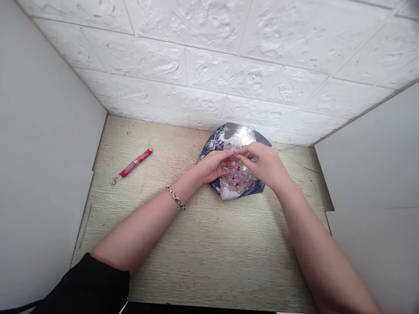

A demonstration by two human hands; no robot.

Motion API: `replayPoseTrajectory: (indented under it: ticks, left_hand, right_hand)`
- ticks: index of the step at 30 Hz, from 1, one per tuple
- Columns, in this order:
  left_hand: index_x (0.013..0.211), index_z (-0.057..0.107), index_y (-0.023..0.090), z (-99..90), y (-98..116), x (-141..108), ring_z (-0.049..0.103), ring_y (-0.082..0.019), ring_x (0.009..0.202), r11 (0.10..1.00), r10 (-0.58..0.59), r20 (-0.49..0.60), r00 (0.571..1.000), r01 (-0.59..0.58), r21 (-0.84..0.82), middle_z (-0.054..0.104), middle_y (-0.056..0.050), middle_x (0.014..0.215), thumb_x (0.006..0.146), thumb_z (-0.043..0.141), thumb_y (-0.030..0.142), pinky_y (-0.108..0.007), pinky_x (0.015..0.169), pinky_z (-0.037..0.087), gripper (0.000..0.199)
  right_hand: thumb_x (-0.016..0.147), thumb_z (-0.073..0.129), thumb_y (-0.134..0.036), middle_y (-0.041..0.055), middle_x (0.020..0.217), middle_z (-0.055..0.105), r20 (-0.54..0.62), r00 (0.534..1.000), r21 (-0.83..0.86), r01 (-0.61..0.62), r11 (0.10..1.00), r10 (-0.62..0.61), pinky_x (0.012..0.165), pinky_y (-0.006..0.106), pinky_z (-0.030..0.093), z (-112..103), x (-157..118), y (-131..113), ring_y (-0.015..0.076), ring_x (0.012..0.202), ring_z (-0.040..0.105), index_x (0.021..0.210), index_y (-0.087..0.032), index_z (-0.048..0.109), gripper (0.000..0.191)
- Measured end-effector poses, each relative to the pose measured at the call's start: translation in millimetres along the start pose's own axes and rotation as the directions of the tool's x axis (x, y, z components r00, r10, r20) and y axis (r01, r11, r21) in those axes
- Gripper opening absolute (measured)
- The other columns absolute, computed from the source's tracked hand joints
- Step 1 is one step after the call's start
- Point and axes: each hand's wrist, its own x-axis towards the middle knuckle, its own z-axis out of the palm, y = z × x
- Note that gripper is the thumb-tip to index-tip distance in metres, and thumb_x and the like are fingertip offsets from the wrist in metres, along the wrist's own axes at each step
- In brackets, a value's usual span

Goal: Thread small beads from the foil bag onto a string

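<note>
Both hands meet above a pouch (pixel 240 187) with a silvery lining and a dark blue patterned outside, which holds many small beads in pink, red, white and clear. My left hand (pixel 216 166) pinches with thumb and forefinger, its other fingers loosely curled over the beads. From the right, my right hand (pixel 263 163) brings its thumb and forefinger together at the same spot, almost touching the left fingertips. Whatever lies between the fingertips is too small to make out. A chain bracelet (pixel 176 198) circles the left wrist.
On the wooden tabletop (pixel 203 248), a red tube-like item (pixel 135 163) with clear bits at its lower end lies to the left. A tiny bead-like piece (pixel 128 132) sits farther back. White brick-textured wall (pixel 209 74) closes the back; grey panels (pixel 42 131) stand at both sides.
</note>
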Motion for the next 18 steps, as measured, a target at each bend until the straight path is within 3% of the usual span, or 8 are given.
replayPoseTrajectory:
  ticks: [11, 18]
  left_hand:
    - [0.081, 0.063, 0.013, -2.5, 0, 1, 0.055, -0.006, 0.064, 0.998, -0.050, 0.028, 0.998, 0.049, 0.050, 0.064, -0.003, 0.082, 0.074, 0.057, 0.023, -0.022, 0.065, 0.048, 0.014]
    - [0.095, 0.062, 0.012, -4.0, 6, -4, 0.057, -0.012, 0.068, 0.992, -0.127, 0.117, 0.985, 0.128, 0.001, 0.065, -0.009, 0.091, 0.077, 0.038, 0.054, -0.029, 0.065, 0.047, 0.052]
  right_hand:
    - [0.080, 0.050, -0.022, 0.0024, 0.073, 0.062, 0.056, 0.998, -0.148, 0.038, 0.988, -0.030, 0.061, 0.025, 0.041, -11, 0, 0, 0.0137, 0.068, 0.056, 0.076, -0.019, 0.065, 0.016]
    - [0.074, 0.059, -0.022, -0.0009, 0.067, 0.064, -0.058, 0.998, 0.027, -0.006, 1.000, 0.007, 0.057, 0.023, 0.042, -44, -3, -17, 0.0114, 0.062, 0.056, 0.071, -0.021, 0.066, 0.008]
